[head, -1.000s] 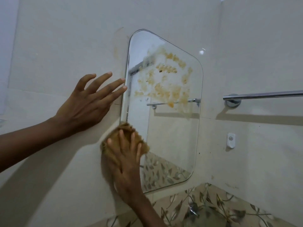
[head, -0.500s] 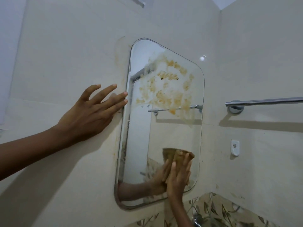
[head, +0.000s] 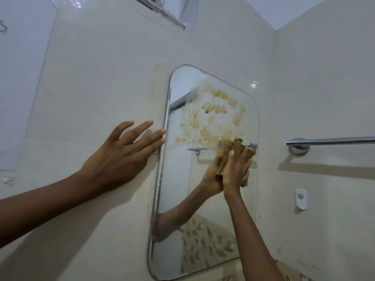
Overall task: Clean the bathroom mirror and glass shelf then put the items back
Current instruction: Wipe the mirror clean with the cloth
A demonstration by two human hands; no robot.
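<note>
A tall mirror [head: 205, 199] with rounded corners hangs on the cream tiled wall. Yellow-brown smears [head: 213, 120] cover its upper half. My right hand [head: 235, 171] presses a brown cloth [head: 240, 148] flat against the glass, at the lower right edge of the smears. My left hand [head: 121, 157] lies flat on the wall just left of the mirror, fingers spread, fingertips touching its left edge. The mirror reflects my right hand and forearm. No glass shelf is in view.
A chrome towel bar [head: 328, 141] is fixed to the right wall at the height of my right hand. Below it sits a small white wall hook [head: 300, 199]. A window frame [head: 172, 11] is high up above the mirror.
My right hand has carried the cloth from the mirror's lower left edge across to the lower right, then up to the smears. The left hand stayed on the wall. The view tilted upward.
</note>
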